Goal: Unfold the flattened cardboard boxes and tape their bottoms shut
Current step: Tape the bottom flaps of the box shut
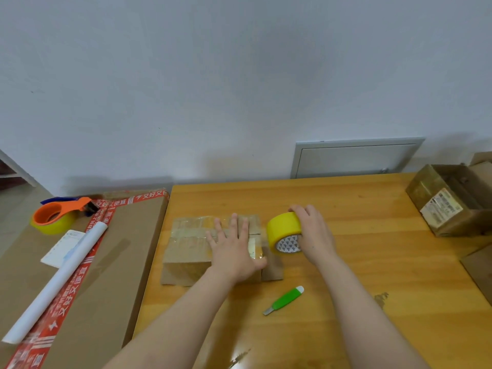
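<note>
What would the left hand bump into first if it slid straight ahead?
Probably nothing until the wall. The left hand lies flat on the cardboard box; beyond it the table looks bare.

Reference: small box (191, 251). Bare tabletop (332, 201) is lying open behind it; tape roll (283, 230) is blocking just right; green knife (283, 300) is lying front-right; large carton (111, 262) is walling off the left.

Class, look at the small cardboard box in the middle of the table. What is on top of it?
The left hand lies flat on the box, fingers straight, over clear tape strips across its flaps. What lies under the palm is covered.
</note>
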